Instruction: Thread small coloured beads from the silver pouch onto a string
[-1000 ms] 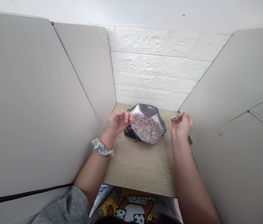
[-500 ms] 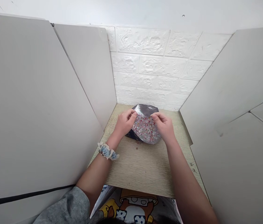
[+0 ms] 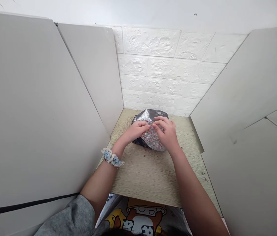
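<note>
A silvery-dark bag lies at the back of the wooden tabletop, its wide mouth full of small pink, white and clear beads. Over the beads, my left hand is closed, thumb and forefinger pinched together. My right hand meets it from the right, with thumb and forefinger pinched close to the left fingertips. Whatever sits between the fingers is too small to make out. A blue scrunchie with lace edging circles my left wrist.
Grey-white panels flank the tabletop on both sides, and a white brick-pattern wall closes the back. A few loose beads lie before the bag. Two small shiny pieces rest near the right edge.
My hands have come together over the beads; they were apart at the two sides of the bag's mouth. The bag has stayed in about the same place.
</note>
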Demonstrator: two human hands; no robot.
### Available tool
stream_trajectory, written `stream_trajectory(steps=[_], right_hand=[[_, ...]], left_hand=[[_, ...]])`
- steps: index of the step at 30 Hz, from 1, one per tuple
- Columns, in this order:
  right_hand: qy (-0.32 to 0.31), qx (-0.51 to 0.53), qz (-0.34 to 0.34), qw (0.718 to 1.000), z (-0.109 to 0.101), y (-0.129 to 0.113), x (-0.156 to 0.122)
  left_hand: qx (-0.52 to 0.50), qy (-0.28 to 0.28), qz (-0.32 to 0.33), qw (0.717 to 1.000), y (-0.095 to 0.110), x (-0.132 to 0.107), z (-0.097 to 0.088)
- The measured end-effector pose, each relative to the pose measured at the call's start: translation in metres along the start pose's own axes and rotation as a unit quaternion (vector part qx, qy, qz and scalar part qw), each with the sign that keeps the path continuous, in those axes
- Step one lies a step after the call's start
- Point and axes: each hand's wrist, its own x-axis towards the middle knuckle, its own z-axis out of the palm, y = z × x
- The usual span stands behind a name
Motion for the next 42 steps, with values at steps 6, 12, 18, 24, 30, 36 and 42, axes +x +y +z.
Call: stream_trajectory(steps=[6, 12, 18, 24, 30, 36, 42], right_hand=[[0.029, -0.167, 0.148, 0.974, -0.005, 0.015, 0.000], [-0.061, -0.330, 0.209, 0.919, -0.009, 0.031, -0.006], [-0.109, -0.384, 0.202, 0.894, -0.003, 0.032, -0.006], [-0.114, -0.397, 0.204, 0.888, -0.001, 0.030, -0.005], [-0.102, -0.396, 0.182, 0.894, 0.001, 0.031, -0.009], [-0.009, -0.249, 0.138, 0.958, -0.001, 0.025, -0.004], [0.030, 0.112, 0.123, 0.986, -0.002, 0.015, 0.004]], left_hand=[[0.106, 0.080, 0.015, 0.991, -0.007, 0.005, -0.001], [0.101, 0.097, 0.020, 0.990, -0.008, 0.006, -0.002], [0.095, 0.094, 0.040, 0.990, -0.005, 0.003, 0.000], [0.097, 0.094, 0.046, 0.990, -0.003, 0.001, 0.001], [0.100, 0.088, 0.054, 0.990, -0.004, 0.002, 0.002], [0.100, 0.082, 0.069, 0.989, -0.007, 0.003, 0.003], [0.079, 0.082, 0.066, 0.991, -0.007, 0.003, 0.003]])
